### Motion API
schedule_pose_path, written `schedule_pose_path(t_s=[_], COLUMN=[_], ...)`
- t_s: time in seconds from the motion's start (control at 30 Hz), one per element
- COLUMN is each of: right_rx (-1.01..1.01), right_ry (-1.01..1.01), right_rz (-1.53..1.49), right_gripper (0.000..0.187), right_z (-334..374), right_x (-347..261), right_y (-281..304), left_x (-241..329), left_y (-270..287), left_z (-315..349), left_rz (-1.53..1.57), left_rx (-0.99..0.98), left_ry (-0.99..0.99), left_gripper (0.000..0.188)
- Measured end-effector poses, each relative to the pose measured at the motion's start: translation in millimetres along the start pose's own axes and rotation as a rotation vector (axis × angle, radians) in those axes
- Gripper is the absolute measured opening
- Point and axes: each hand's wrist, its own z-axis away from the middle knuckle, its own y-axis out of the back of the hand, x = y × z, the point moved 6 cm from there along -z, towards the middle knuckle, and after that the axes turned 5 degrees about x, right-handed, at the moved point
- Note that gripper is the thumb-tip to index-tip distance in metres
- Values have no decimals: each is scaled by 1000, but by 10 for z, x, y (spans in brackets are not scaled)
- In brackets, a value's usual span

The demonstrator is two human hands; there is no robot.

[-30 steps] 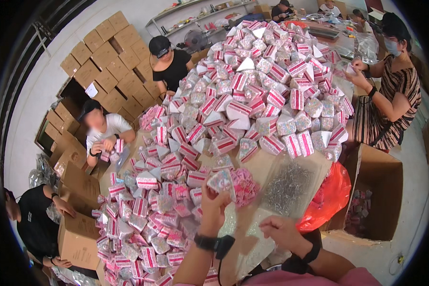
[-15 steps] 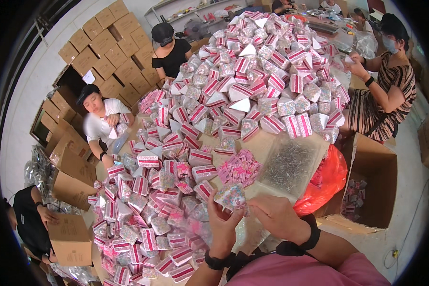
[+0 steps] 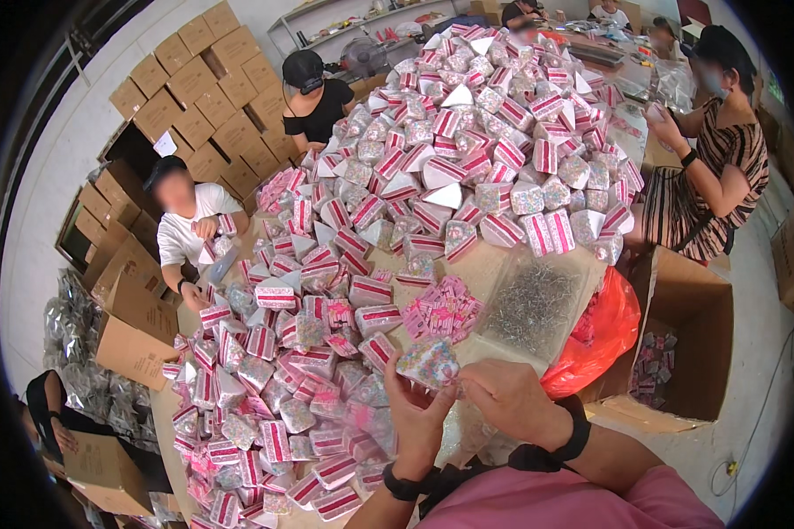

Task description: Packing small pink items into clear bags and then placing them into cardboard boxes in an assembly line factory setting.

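Note:
A cake-slice-shaped ornament [image 3: 426,364] with a pastel speckled top is held in my left hand [image 3: 415,419], thumb and fingers curled round its sides. At the ornament's right corner, my right hand [image 3: 513,401] is closed in a pinch. Whatever lies between those fingertips is too small to make out. Just beyond my hands is a heap of small pink printed tags [image 3: 443,309]. To its right, a clear shallow tray [image 3: 513,346] contains many thin silvery pins [image 3: 535,300]. Similar wrapped wedges with pink stripes [image 3: 326,401] lie close on my left.
A tall mound of wedges [image 3: 485,132] covers the far table. Right of the tray sit a red plastic bag [image 3: 613,331] and an open carton [image 3: 701,326] with small packets inside. Co-workers are around the table; at lower left one handles a carton [image 3: 106,472]. Stacked cartons [image 3: 212,97] line the wall.
My hands stay nearly in place on the ornament. The carton at lower left has shifted down and left with the person handling it. The person at right has shifted their hands slightly.

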Motion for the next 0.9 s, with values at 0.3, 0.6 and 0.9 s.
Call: schedule_pose_path(t_s=[0.3, 0.6, 0.9], right_rx=[47, 88, 167], right_ry=[0, -2, 6], right_rz=[3, 64, 113], right_gripper=[8, 6, 4], right_z=[-15, -4, 9], right_x=[18, 81, 127], right_y=[47, 35, 15], left_x=[25, 15, -79], left_y=[-50, -72, -45], left_z=[5, 8, 51], left_rz=[-83, -208, -462], left_rx=[5, 34, 132], left_ry=[-74, -124, -276], left_gripper=[79, 81, 81])
